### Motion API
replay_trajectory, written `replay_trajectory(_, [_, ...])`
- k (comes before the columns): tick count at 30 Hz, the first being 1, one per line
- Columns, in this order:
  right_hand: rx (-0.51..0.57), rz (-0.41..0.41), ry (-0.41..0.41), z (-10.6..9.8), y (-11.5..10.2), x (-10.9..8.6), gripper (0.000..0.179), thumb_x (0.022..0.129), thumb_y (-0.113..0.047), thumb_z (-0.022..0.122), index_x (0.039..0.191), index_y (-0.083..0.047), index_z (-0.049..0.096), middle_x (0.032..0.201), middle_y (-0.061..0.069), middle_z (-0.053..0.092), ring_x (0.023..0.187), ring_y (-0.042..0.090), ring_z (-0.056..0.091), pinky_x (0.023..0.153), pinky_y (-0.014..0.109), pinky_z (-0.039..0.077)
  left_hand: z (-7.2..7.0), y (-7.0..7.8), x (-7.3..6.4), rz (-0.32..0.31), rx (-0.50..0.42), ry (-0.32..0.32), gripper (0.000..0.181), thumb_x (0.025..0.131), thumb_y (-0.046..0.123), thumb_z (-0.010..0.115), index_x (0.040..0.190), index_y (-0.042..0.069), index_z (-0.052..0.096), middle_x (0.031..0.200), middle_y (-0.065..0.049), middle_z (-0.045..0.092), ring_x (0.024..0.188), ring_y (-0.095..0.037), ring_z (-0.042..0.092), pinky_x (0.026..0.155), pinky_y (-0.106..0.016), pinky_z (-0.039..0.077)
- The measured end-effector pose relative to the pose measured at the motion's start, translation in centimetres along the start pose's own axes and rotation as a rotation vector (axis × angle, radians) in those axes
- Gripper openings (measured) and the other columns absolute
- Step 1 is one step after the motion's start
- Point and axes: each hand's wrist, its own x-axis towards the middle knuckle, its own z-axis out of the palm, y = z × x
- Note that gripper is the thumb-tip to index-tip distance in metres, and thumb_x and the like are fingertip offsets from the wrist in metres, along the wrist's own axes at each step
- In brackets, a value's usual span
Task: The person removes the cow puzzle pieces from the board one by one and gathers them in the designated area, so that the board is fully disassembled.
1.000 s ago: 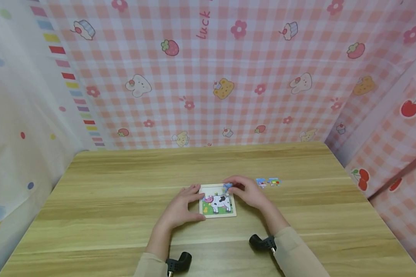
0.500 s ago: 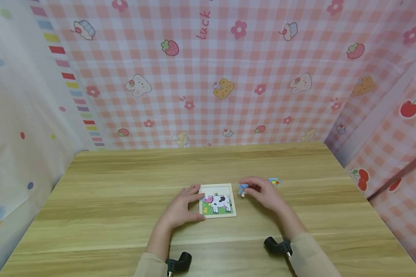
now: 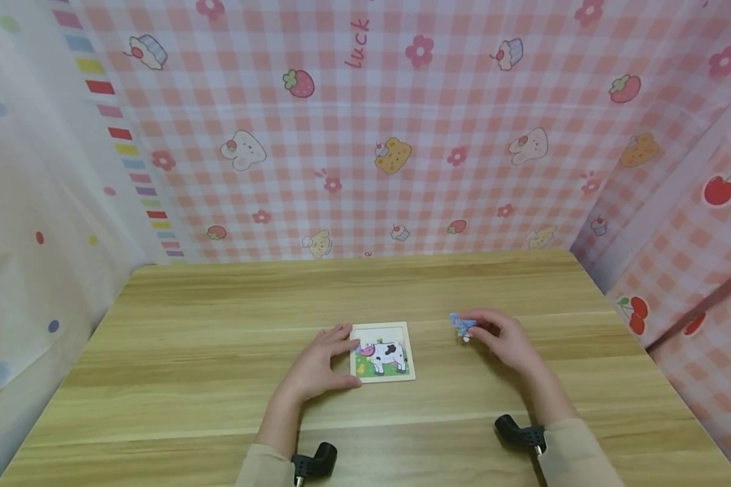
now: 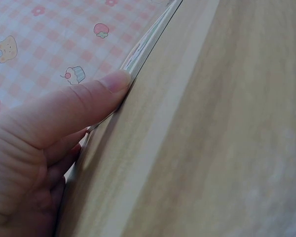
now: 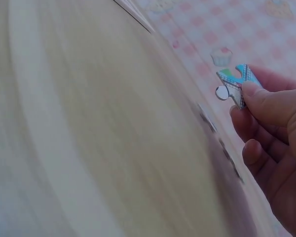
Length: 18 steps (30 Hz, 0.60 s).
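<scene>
A square wooden puzzle tray [image 3: 411, 365] lies mid-table in the head view, its lower part filled with a cow picture [image 3: 388, 358]. The tray's upper strip is pale and bare. My left hand [image 3: 317, 365] rests at its left side, extended fingers touching the upper left edge and the straight thumb [image 4: 96, 96] pressing the lower left corner. To the right of the tray, my right hand [image 3: 501, 337] pinches a small blue jigsaw piece [image 5: 233, 86] between thumb and fingers, raised above the table. Loose jigsaw pieces [image 5: 219, 140] lie flat beneath that hand, mostly hidden in the head view.
The wood-grain table [image 3: 219, 399] stretches around both hands. A pink checked cloth [image 3: 353, 196] hangs behind its back edge, with more cloth at both sides. Black wrist cameras [image 3: 317, 461] stick out from both sleeves.
My right hand has carried the blue jigsaw piece away from the tray to the right, over the loose pieces, which it now covers. The left hand and tray have stayed put.
</scene>
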Motion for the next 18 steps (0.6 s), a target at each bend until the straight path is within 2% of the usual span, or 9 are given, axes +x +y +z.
replay_trajectory(4, [0.017, 0.058, 0.022, -1.3, -0.4, -0.6, 0.023, 0.093, 0.009, 0.061, 0.115, 0.011, 0.065, 0.093, 0.021, 0.062, 0.062, 0.023, 0.051, 0.044, 0.026, 0.044, 0.0, 0.1, 0.0, -0.011, 0.003, 0.000, 0.070, 0.074, 0.029, 0.088, 0.133, 0.004, 0.062, 0.154, -0.011, 0.039, 0.146, -0.028, 0.028, 0.121, -0.043, 0.014])
replay_trajectory(8, [0.038, 0.087, 0.059, -2.3, 1.3, -1.0, 0.024, 0.094, 0.005, 0.062, 0.118, 0.009, 0.064, 0.090, 0.016, 0.062, 0.061, 0.018, 0.051, 0.045, 0.027, 0.044, 0.0, 0.2, 0.0, -0.021, 0.006, 0.001, 0.069, 0.074, 0.030, 0.088, 0.133, 0.006, 0.063, 0.155, -0.009, 0.039, 0.146, -0.026, 0.028, 0.121, -0.042, 0.014])
replay_trajectory(13, [-0.007, 0.083, 0.113, -3.3, 3.0, -1.3, 0.025, 0.094, 0.000, 0.065, 0.118, 0.005, 0.066, 0.098, 0.018, 0.067, 0.077, 0.005, 0.056, 0.060, 0.018, 0.047, 0.0, 0.2, 0.0, -0.016, 0.000, 0.006, 0.069, 0.073, 0.029, 0.089, 0.133, 0.005, 0.063, 0.154, -0.010, 0.039, 0.145, -0.027, 0.029, 0.121, -0.043, 0.014])
replay_trajectory(16, [-0.067, 0.103, 0.129, -3.7, 3.5, -1.5, 0.025, 0.095, -0.004, 0.065, 0.119, 0.002, 0.067, 0.103, 0.018, 0.067, 0.083, 0.002, 0.055, 0.067, 0.015, 0.047, 0.0, 0.2, 0.0, -0.014, -0.005, 0.008, 0.069, 0.073, 0.028, 0.089, 0.133, 0.003, 0.063, 0.154, -0.011, 0.039, 0.145, -0.028, 0.029, 0.121, -0.043, 0.014])
replay_trajectory(18, [-0.101, 0.117, 0.137, -3.9, 3.7, -1.6, 0.024, 0.096, -0.005, 0.065, 0.119, 0.001, 0.067, 0.102, 0.017, 0.067, 0.082, 0.002, 0.054, 0.067, 0.015, 0.046, 0.0, 0.1, 0.0, -0.018, -0.005, 0.006, 0.069, 0.074, 0.029, 0.088, 0.133, 0.004, 0.063, 0.154, -0.011, 0.039, 0.145, -0.028, 0.029, 0.121, -0.043, 0.014])
